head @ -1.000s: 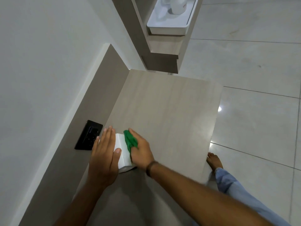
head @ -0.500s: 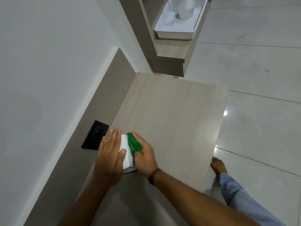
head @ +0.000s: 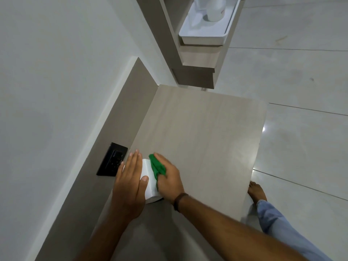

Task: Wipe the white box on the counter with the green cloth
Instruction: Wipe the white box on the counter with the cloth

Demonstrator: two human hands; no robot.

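A small white box (head: 148, 177) stands on the wooden counter (head: 197, 138) near its left rear edge. My left hand (head: 130, 182) lies flat over the box's top and left side, thumb on its front, holding it steady. My right hand (head: 167, 178) presses a bunched green cloth (head: 157, 166) against the box's right side. Most of the box is hidden under the two hands; only a white strip between them and its lower corner show.
A black wall socket (head: 112, 159) sits on the brown backsplash just left of the box. Farther back a shelf holds a white tray (head: 203, 31) with a white cup (head: 216, 12). My bare foot (head: 257, 192) and jeans leg stand on the tiled floor to the right.
The camera view has shifted slightly. My right hand with the cloth has slid a little along the box's right side; the left hand keeps its hold.
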